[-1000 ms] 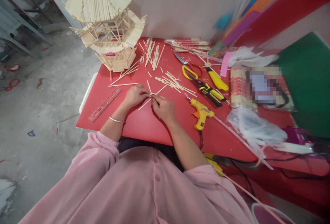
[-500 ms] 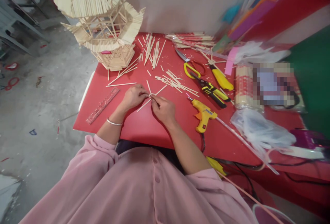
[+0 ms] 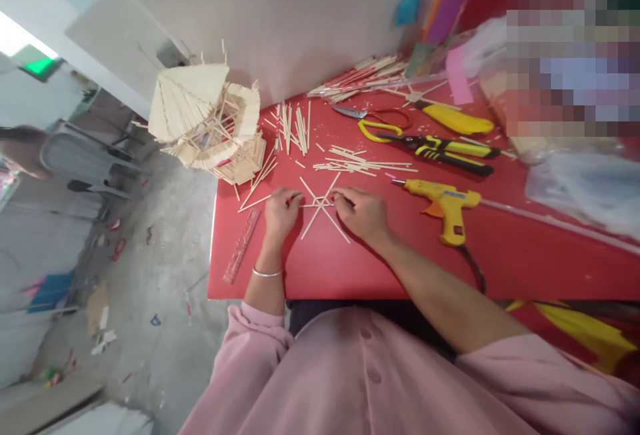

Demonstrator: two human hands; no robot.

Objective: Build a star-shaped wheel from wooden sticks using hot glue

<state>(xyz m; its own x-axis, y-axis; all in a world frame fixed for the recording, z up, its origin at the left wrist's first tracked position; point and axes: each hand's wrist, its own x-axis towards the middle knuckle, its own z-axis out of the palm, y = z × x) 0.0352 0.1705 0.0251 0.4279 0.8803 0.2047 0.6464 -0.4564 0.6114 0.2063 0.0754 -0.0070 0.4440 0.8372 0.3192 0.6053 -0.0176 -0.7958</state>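
A star-shaped frame of thin wooden sticks (image 3: 321,202), its spokes spreading from a small hub, is between my two hands on the red table. My left hand (image 3: 281,216) has its thumb and fingers pinched at the frame's left spoke. Opposite it, my right hand (image 3: 364,213) is closed with its fingertips on the right spoke. Loose cut sticks (image 3: 350,163) lie just beyond the frame. A clear ruler (image 3: 241,246) is left of my left hand, and a yellow hot glue gun (image 3: 447,205) rests to the right of my right hand.
A pagoda-like stick model (image 3: 210,125) stands at the table's back left. Scissors (image 3: 375,129), yellow-black cutters (image 3: 440,151) and a yellow-handled tool (image 3: 453,118) lie at back right. More sticks (image 3: 293,129) and a plastic bag (image 3: 585,188) are on the red table (image 3: 340,275).
My hands have moved apart from the hub to opposite sides of the stick frame, so more of it shows. The head view has swung left and tilted.
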